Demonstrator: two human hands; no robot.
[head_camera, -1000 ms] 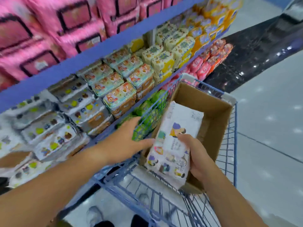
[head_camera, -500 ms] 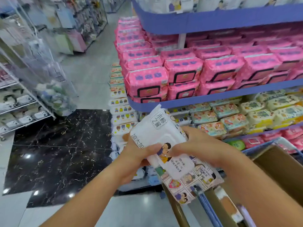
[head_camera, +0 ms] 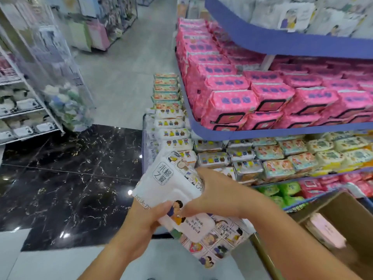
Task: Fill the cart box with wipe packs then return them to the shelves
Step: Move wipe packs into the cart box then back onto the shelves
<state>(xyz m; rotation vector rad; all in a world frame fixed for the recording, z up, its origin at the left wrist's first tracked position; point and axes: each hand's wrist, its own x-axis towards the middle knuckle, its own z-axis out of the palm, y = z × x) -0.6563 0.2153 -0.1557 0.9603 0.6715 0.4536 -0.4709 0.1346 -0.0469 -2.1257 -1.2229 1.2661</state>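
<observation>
Head view shows the left hand and right hand close together, both gripping one white wipe pack between them. Right of the right hand sits the cardboard box, with shelves beyond both.

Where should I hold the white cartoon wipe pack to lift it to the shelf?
Grip the white wipe pack across its middle, from both long sides, where the left hand and right hand hold it. It looks soft, flat and tilted, so an end grip would probably let it sag.
</observation>
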